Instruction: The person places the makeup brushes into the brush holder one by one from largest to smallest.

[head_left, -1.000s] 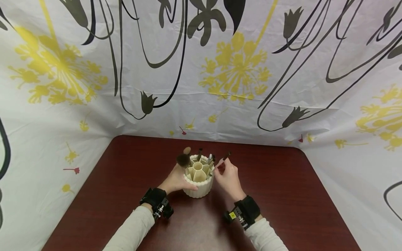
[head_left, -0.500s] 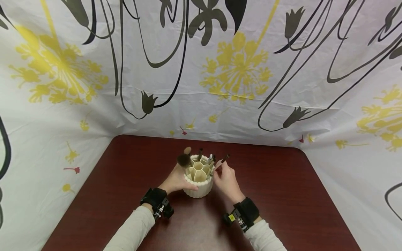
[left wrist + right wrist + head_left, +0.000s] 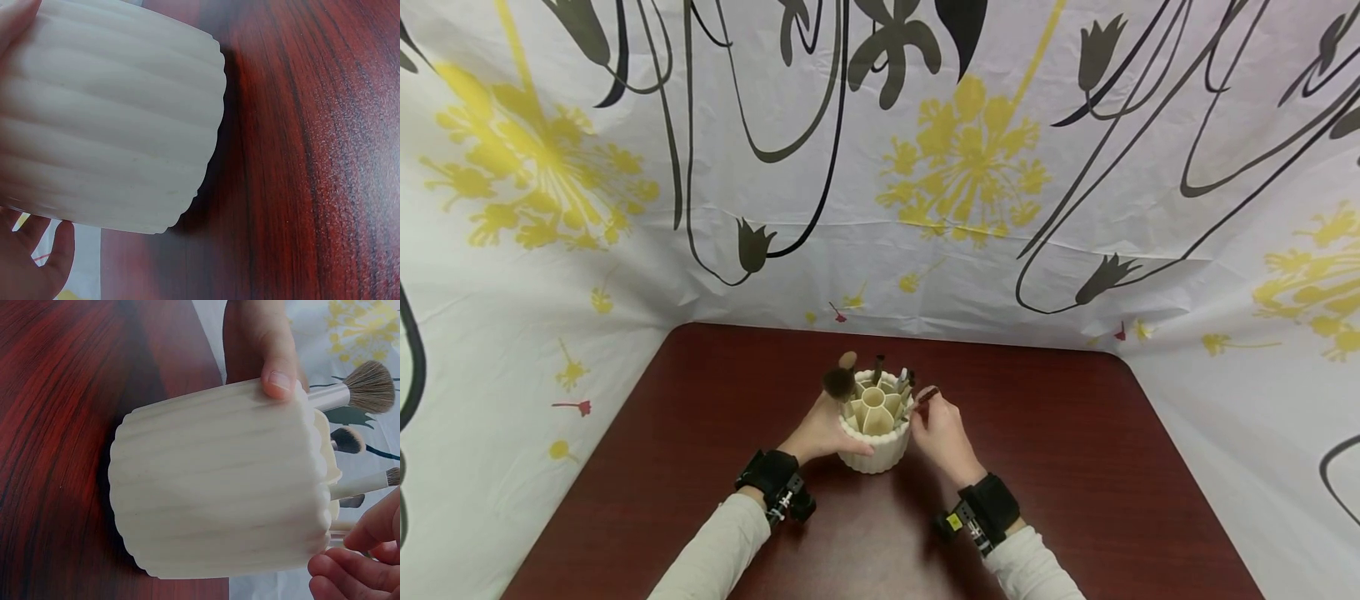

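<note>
A cream, ribbed makeup brush holder (image 3: 874,457) with a scalloped rim and divided compartments stands on the table. My left hand (image 3: 820,429) grips its left side, with the thumb (image 3: 278,353) over the wall close under the rim. My right hand (image 3: 946,432) pinches a makeup brush (image 3: 928,395) with a dark head at the holder's right rim. In the right wrist view its pinkish handle (image 3: 338,535) shows between the fingers and the rim. The lower end of this brush is hidden. The left wrist view shows mostly the holder's wall (image 3: 112,119).
Several other brushes stand in the holder, among them a large fluffy brush (image 3: 838,383) at its left and a smaller dark brush (image 3: 878,367) at its back. The dark red table (image 3: 1060,467) reaches back to a white patterned curtain (image 3: 820,192).
The brush in my right hand has come down and leftward, its head now lower beside the rim. My left hand and the holder have stayed put.
</note>
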`<move>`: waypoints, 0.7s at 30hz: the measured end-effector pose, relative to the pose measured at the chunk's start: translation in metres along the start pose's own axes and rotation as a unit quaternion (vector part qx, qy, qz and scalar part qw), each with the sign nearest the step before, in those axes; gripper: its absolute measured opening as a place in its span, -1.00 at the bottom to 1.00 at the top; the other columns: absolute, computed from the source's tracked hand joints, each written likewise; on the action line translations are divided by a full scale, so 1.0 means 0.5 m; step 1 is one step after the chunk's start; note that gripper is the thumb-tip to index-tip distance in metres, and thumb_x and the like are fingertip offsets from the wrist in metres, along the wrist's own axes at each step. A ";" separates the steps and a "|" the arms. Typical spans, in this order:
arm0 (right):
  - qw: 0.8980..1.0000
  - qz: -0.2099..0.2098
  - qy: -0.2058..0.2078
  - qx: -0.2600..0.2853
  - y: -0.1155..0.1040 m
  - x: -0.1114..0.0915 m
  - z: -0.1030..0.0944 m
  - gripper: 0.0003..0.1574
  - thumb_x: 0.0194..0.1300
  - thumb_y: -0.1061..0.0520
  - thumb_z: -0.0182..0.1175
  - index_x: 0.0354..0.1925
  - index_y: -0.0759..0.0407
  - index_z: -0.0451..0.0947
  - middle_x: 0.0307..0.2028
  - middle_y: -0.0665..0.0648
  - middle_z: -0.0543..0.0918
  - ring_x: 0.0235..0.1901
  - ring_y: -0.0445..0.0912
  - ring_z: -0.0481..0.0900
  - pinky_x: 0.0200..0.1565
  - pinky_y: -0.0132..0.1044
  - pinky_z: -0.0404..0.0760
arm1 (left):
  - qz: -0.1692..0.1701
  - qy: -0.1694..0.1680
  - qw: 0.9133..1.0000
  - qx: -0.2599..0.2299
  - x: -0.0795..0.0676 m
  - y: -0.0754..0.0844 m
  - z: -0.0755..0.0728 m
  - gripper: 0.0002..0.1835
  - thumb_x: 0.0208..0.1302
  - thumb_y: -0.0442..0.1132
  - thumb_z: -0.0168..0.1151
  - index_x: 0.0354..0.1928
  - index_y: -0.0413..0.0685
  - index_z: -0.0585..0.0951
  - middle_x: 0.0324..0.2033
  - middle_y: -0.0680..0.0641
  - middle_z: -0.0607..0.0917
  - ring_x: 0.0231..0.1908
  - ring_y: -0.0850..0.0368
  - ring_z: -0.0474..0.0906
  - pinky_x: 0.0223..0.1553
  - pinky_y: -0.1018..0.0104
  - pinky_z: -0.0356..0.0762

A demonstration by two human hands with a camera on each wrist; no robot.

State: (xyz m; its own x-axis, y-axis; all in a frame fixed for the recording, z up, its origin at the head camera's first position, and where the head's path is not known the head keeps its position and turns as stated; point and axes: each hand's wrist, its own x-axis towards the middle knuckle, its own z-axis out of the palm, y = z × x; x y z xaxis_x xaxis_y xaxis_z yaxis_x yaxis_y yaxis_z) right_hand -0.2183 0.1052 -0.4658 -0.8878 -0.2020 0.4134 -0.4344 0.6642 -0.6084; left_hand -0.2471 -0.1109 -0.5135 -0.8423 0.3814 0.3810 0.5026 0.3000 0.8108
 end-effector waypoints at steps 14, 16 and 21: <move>1.000 0.004 -0.008 -0.004 0.010 -0.013 -0.002 -0.82 0.07 0.39 0.13 -0.31 0.26 0.39 -0.46 0.08 0.52 -0.53 -0.21 0.43 -0.50 -0.42 0.43 | -0.024 -0.008 1.000 -0.001 -0.004 0.001 0.003 0.50 -0.60 -0.01 0.64 0.40 0.33 -0.25 0.22 -0.09 0.29 0.15 0.12 0.30 0.16 0.15 0.25; 1.000 0.008 -0.016 0.000 0.012 -0.015 -0.001 -0.82 0.08 0.38 0.14 -0.30 0.26 0.40 -0.45 0.08 0.52 -0.51 -0.20 0.45 -0.48 -0.39 0.44 | -0.029 -0.012 1.000 0.002 -0.006 0.001 0.000 0.50 -0.58 0.01 0.63 0.40 0.34 -0.26 0.24 -0.09 0.27 0.17 0.12 0.28 0.16 0.12 0.24; 0.998 0.023 -0.045 -0.036 0.037 -0.003 -0.001 -0.68 0.13 0.21 0.18 -0.12 0.30 0.46 -0.24 0.18 0.57 -0.26 -0.04 0.55 -0.25 -0.20 0.53 | -0.055 -0.059 0.997 0.012 -0.009 0.002 -0.024 0.54 -0.57 -0.04 0.64 0.38 0.37 -0.35 0.30 -0.15 0.15 0.24 0.02 0.19 0.17 0.00 0.18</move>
State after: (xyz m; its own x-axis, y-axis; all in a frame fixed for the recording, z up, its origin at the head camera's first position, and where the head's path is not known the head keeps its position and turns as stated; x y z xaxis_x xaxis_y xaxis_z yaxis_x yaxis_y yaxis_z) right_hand -0.2250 0.1184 -0.4773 -0.9182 -0.2308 0.3220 -0.3831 0.7241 -0.5735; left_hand -0.2448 -0.1226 -0.5091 -0.8642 0.4455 0.2339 0.4144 0.3667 0.8329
